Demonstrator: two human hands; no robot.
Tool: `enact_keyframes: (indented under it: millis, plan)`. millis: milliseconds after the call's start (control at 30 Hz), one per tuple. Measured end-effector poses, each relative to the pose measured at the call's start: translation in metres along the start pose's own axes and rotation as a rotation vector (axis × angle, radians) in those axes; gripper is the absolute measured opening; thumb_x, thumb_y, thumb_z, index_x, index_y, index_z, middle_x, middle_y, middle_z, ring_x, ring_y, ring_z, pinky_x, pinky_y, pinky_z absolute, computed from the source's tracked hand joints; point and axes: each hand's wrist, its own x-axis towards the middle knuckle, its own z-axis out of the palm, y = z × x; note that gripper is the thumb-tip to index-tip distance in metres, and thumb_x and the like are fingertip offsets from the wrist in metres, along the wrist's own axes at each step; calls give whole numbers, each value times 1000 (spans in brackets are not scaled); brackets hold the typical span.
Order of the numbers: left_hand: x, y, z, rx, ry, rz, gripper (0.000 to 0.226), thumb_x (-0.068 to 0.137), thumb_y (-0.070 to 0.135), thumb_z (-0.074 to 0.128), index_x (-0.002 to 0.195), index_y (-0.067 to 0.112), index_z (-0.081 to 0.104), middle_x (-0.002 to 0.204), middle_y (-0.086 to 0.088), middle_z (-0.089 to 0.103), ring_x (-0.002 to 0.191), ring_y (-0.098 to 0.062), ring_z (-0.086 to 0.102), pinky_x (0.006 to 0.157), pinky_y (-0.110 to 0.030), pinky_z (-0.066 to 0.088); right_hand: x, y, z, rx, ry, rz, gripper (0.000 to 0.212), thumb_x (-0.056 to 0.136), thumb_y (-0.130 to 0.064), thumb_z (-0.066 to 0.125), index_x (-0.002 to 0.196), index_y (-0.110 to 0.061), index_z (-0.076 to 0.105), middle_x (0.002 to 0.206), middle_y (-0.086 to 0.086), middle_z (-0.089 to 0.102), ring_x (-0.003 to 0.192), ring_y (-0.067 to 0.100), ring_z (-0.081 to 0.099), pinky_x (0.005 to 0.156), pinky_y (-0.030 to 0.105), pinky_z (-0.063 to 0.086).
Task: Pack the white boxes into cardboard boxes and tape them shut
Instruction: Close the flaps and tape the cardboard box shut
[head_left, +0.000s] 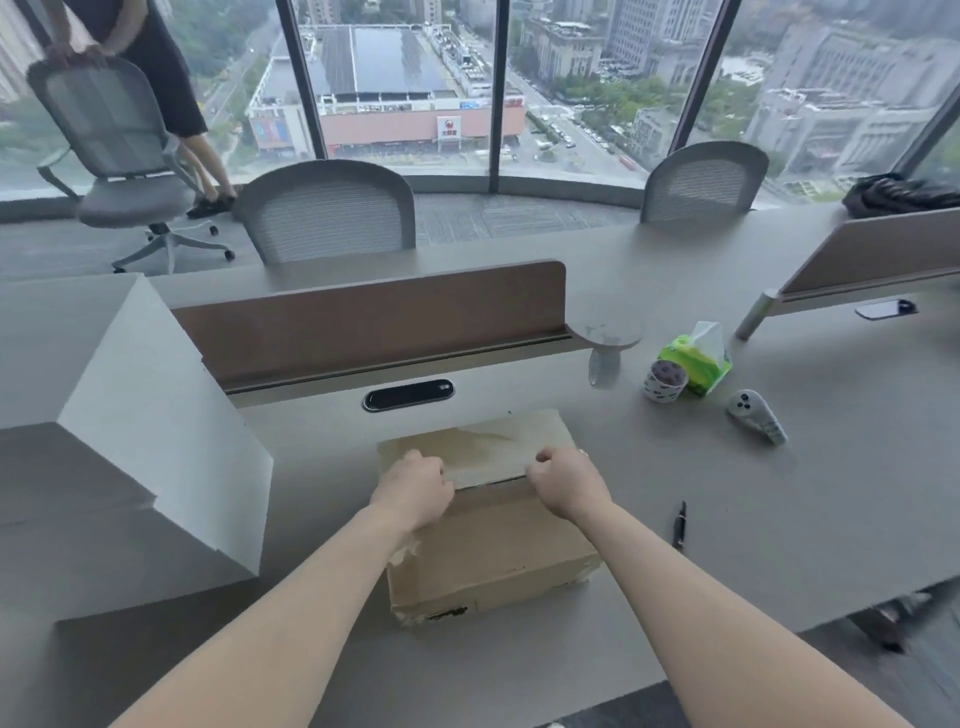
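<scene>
A worn cardboard box lies on the grey desk right in front of me. Its far flap is folded down over the top, and a dark gap shows at the seam with the near flap. My left hand and my right hand rest on top of the box at that seam, fingers curled at the edge of the far flap. Stacked large white boxes stand on the desk to my left. A roll of tape sits at the right, away from both hands.
A green tissue pack, a grey remote and a black pen lie to the right. A brown desk divider runs behind the box. Office chairs and a standing person are by the windows.
</scene>
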Motion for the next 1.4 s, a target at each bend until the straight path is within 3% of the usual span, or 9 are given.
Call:
enact_keyframes:
  millis: [300, 500, 633, 800, 933, 1067, 1133, 1233, 1400]
  plan:
    - [19, 65, -29, -34, 55, 241, 37, 95, 26, 43, 123, 12, 63, 129, -8, 60, 113, -26, 57, 88, -31, 47, 4, 11, -43, 118, 189, -4, 37, 92, -29, 51, 123, -12, 63, 127, 5, 61, 115, 21, 56, 91, 29, 41]
    - [55, 118, -35, -37, 61, 331, 42, 99, 33, 43, 135, 15, 54, 135, -6, 55, 123, -24, 52, 103, -35, 43, 44, 34, -68, 155, 229, 5, 35, 93, -31, 53, 119, -11, 65, 123, 6, 63, 113, 22, 57, 91, 30, 42]
    - [99, 152, -34, -24, 47, 325, 42, 101, 33, 44, 137, 14, 52, 135, -8, 55, 126, -24, 50, 106, -34, 39, 93, 54, -92, 224, 228, 10, 34, 95, -28, 53, 122, -10, 64, 125, 5, 63, 113, 23, 58, 89, 28, 42]
    - [159, 198, -31, -19, 27, 262, 42, 100, 35, 44, 138, 17, 51, 137, -5, 53, 127, -22, 50, 107, -34, 39, 166, 83, -122, 278, 220, 53, 24, 92, -25, 53, 105, -12, 67, 111, 6, 66, 104, 26, 60, 75, 27, 37]
    - [203, 233, -27, -19, 35, 228, 42, 100, 37, 45, 138, 19, 51, 138, -2, 54, 125, -20, 52, 104, -33, 42, 221, 104, -135, 309, 204, 117, 23, 90, -21, 51, 100, -7, 67, 106, 10, 67, 98, 29, 60, 78, 33, 45]
    - [240, 257, -14, -6, 19, 200, 41, 100, 35, 46, 136, 17, 53, 135, -4, 57, 123, -22, 53, 101, -33, 43, 266, 119, -133, 389, 173, 202, 24, 87, -18, 51, 89, 4, 61, 88, 15, 65, 86, 38, 58, 71, 40, 47]
    - [255, 265, -7, -11, 17, 175, 40, 99, 35, 47, 135, 18, 55, 133, -4, 59, 122, -23, 54, 100, -32, 44, 283, 122, -129, 424, 138, 227, 16, 88, -17, 51, 79, -4, 53, 76, 9, 56, 75, 35, 48, 63, 37, 39]
    - [271, 272, 4, -20, -12, 135, 40, 100, 35, 47, 135, 17, 55, 132, -4, 59, 121, -23, 55, 99, -32, 45, 303, 127, -124, 485, 73, 245, 11, 90, -20, 53, 89, -9, 54, 85, 3, 56, 78, 25, 49, 66, 33, 36]
    - [284, 277, 19, -46, -64, 53, 40, 99, 36, 47, 135, 19, 54, 131, -5, 60, 118, -25, 58, 98, -36, 47, 319, 130, -116, 756, -2, 319, 29, 94, -22, 59, 121, -12, 55, 104, 0, 61, 91, 19, 57, 75, 27, 40]
